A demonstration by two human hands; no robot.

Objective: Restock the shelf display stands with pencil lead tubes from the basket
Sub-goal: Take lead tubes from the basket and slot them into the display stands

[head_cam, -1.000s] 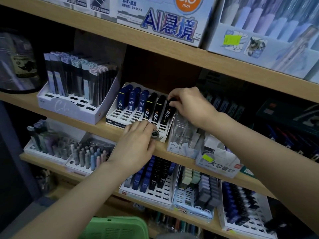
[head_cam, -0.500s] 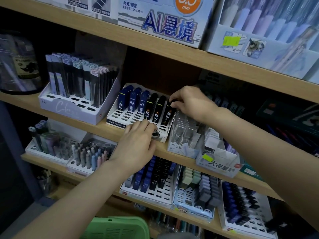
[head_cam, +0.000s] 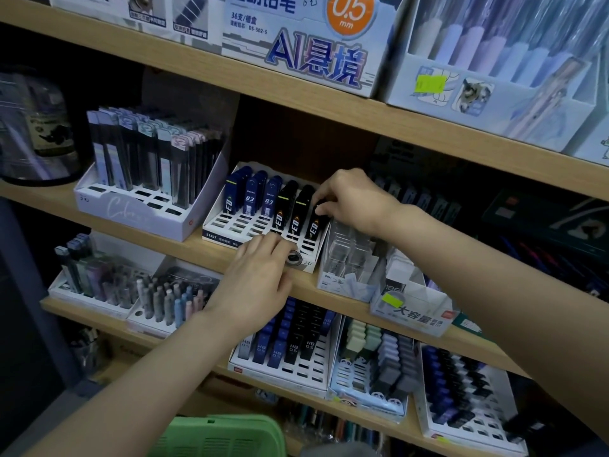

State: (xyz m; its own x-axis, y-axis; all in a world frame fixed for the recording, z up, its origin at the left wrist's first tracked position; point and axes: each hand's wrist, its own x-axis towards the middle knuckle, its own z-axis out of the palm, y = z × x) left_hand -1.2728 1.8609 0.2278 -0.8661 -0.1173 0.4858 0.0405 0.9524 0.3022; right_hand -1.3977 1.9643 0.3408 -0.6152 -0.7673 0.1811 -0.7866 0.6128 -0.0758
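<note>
The shelf boards [head_cam: 428, 133] are showing matt, pale wood. At centre, black lead tubes [head_cam: 294, 216] are gleaming as glossy plastic in a matt white slotted stand [head_cam: 230, 225]. At the bottom edge, the green basket [head_cam: 214, 437] is looking like moulded plastic.

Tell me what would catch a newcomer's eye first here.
Both hands work at the white display stand on the middle shelf: the right hand pinches the rightmost black lead tube, the left hand rests on the stand's front edge. Above sits a box with an orange 0.5 mm badge; a green basket shows below.
</note>
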